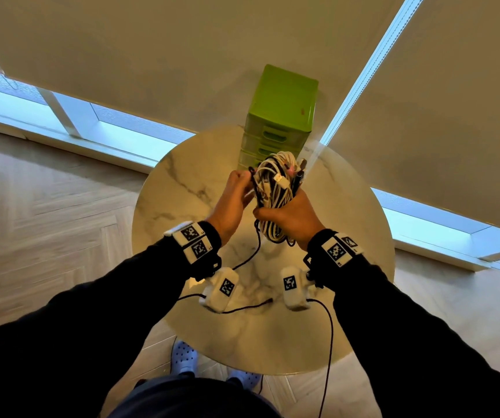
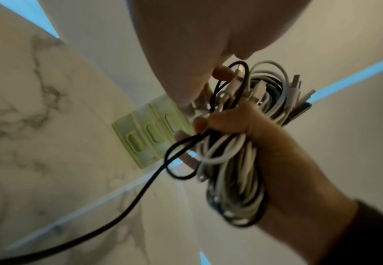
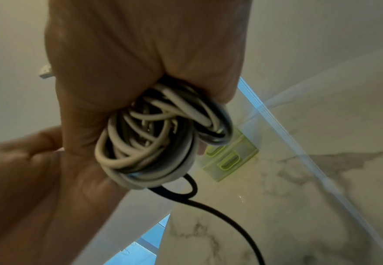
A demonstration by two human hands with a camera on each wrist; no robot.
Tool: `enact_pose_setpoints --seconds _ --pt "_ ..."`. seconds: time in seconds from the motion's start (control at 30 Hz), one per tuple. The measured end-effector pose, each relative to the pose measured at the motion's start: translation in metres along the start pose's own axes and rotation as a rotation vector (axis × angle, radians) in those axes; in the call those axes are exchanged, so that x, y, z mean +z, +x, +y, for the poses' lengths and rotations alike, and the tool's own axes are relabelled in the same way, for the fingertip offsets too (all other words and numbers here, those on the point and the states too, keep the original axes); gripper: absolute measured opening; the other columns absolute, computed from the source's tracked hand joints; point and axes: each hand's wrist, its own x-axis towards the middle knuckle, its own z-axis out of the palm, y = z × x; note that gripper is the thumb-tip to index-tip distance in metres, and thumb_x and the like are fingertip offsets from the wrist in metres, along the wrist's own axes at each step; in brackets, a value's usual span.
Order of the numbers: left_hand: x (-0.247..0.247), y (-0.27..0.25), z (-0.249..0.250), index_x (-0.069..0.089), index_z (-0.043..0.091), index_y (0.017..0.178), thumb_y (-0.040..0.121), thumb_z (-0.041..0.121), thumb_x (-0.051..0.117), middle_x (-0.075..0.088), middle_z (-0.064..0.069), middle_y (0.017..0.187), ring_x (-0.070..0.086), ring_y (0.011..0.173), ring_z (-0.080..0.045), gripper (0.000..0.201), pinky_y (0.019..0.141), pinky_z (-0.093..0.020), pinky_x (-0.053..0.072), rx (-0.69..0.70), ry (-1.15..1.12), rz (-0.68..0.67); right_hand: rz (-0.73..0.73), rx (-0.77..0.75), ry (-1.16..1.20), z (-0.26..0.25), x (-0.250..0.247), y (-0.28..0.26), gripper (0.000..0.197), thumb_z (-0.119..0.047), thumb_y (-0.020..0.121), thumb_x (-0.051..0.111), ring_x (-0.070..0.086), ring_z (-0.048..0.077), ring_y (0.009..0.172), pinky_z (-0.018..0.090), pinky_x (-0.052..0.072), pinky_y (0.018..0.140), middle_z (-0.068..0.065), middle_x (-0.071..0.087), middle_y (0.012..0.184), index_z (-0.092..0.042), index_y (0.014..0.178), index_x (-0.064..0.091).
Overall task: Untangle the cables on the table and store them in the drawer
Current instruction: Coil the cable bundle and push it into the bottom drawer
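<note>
Right hand (image 1: 291, 215) clamped round cable bundle (image 1: 274, 188), held above table (image 1: 164, 188) in front of green drawer unit (image 1: 282, 116); left hand (image 1: 232, 200) pinches black strand; still tangled, drawers closed, nothing stored

My sleeves (image 1: 101, 300) are black and long, ending at the wrists just behind my bare left hand (image 1: 230, 200) and right hand (image 1: 291, 217). Each wrist wears a black strap with white blocks printed with square black-and-white markers (image 1: 194, 241). A white camera pod (image 1: 220, 289) hangs under each, trailing thin black wires (image 1: 330, 336).
</note>
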Motion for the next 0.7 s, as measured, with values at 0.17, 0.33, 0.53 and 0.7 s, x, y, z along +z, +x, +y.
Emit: enact_pose_setpoints --seconds 0.17,0.33,0.53,0.7 --pt "-0.010 -0.021 -0.036 0.032 0.018 0.122 0.107 0.026 0.041 0.045 -0.005 0.124 0.055 0.108 -0.017 0.019 0.096 -0.028 0.048 0.019 0.282 -0.025 0.090 0.002 0.328 -0.002 -0.003 -0.002 0.030 -0.001 0.073 0.079 0.072 0.033 0.085 0.045 0.061 0.078 0.019 0.073 0.093 0.004 0.100 0.067" --pt "-0.007 -0.039 -0.031 0.040 0.018 0.092 0.110 0.036 0.024 0.039 0.009 0.071 0.033 0.058 -0.005 0.030 0.055 -0.020 0.032 -0.076 0.262 -0.256 0.089 0.080 0.663 -0.010 -0.001 -0.004 0.026 0.001 0.083 0.066 0.065 0.035 0.081 0.041 0.056 0.074 0.034 0.066 0.099 0.020 0.100 0.061" --pt "-0.004 -0.035 -0.016 0.039 0.020 0.079 0.107 0.049 0.018 0.026 0.005 0.065 0.019 0.057 -0.010 0.046 0.054 -0.024 0.020 -0.124 0.251 -0.304 -0.031 0.108 0.906 -0.019 0.003 -0.006 0.011 -0.006 0.086 0.063 0.062 0.040 0.091 0.046 0.054 0.085 0.026 0.064 0.093 0.004 0.085 0.066" --pt "-0.011 -0.036 -0.012 0.051 0.018 0.076 0.099 0.061 0.023 0.036 0.012 0.063 0.030 0.056 -0.006 0.055 0.059 -0.022 0.029 -0.191 0.466 -0.385 -0.129 0.105 0.921 -0.017 -0.005 -0.010 0.012 -0.011 0.086 0.060 0.066 0.036 0.074 0.045 0.056 0.079 0.018 0.062 0.075 0.000 0.083 0.060"
